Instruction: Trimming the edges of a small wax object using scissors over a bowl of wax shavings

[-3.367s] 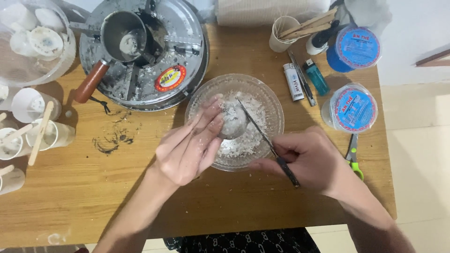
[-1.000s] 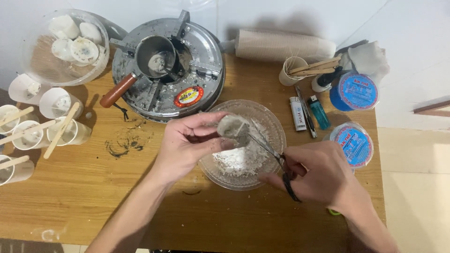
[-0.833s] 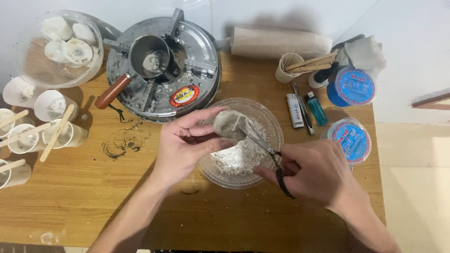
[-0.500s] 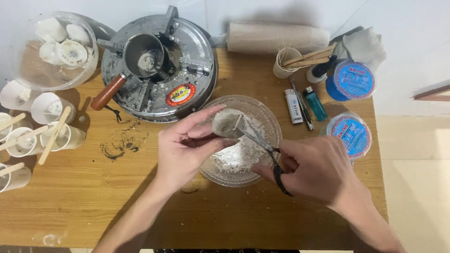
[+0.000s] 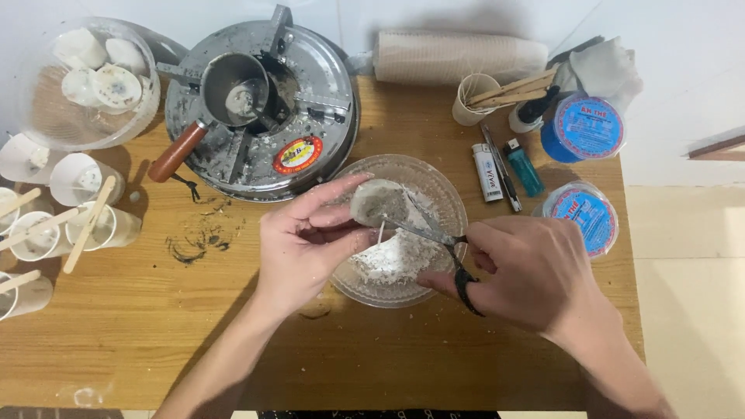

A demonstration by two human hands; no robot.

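Pinching the pale wax puck [image 5: 378, 206] in my left hand [image 5: 306, 244], tilted over the clear bowl [image 5: 446, 186] near the table's back edge so shavings land inside; my right hand [image 5: 528, 271] clamps the scissors [image 5: 434, 233], blades against it.

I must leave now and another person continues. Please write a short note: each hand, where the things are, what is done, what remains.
Left hand: holds the round whitish wax puck over the clear glass bowl.
Right hand: holds black-handled scissors, blades against the puck.
Done: white wax shavings lie in the bowl.
Left: most of the puck is uncut; more pucks sit in the clear plastic tub, top left.
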